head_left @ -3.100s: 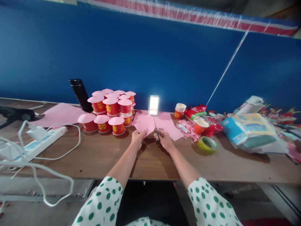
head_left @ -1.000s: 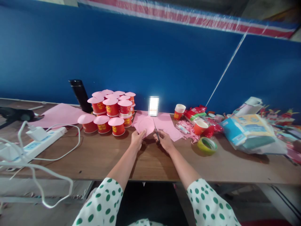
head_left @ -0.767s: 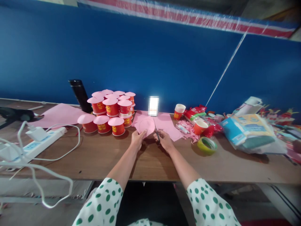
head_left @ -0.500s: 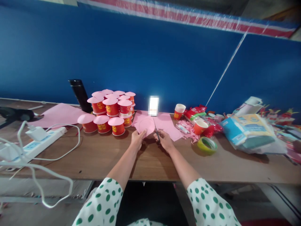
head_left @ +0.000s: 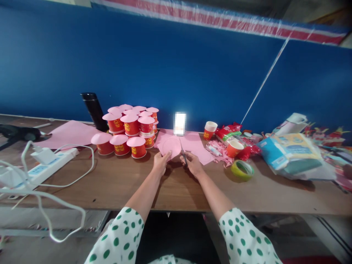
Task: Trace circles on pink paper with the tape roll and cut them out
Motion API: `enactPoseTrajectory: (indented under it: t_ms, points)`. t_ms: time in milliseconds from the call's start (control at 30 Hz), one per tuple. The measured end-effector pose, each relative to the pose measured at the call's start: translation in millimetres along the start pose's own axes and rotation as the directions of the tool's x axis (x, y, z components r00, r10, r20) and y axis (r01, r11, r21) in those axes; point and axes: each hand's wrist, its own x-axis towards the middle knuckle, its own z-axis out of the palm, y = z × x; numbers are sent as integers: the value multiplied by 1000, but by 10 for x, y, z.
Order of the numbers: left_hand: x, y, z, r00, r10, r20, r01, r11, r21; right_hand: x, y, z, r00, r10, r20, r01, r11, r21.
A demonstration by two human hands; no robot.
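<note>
My left hand [head_left: 161,161] pinches the near edge of a piece of pink paper [head_left: 171,146] with a round outline on it. Closed around a pair of scissors [head_left: 184,153], my right hand [head_left: 192,163] is at the paper's right side. The blades point away from me and lie along the edge of the round shape. Further pink sheets [head_left: 194,141] lie flat behind and to the right of both hands. Whether the blades are apart is too small to tell.
Red paper cups [head_left: 129,127] with pink cone tops stand stacked on the left, a black flask [head_left: 92,110] behind them. A power strip [head_left: 52,165] with white cables lies far left. On the right are green tape [head_left: 242,170], loose cups [head_left: 210,130] and a blue packet [head_left: 288,154].
</note>
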Motion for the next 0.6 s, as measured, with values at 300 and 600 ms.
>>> enactPoseTrajectory:
  t_ms: [300, 600]
  points:
    - [15, -10, -21, 1000, 4, -3, -4, 1000, 8, -17, -43, 8, 1000, 14, -14, -14, 1000, -2]
    - [16, -24, -23, 1000, 11, 11, -11, 1000, 6, -18, -38, 12, 1000, 9, -21, -9, 1000, -6]
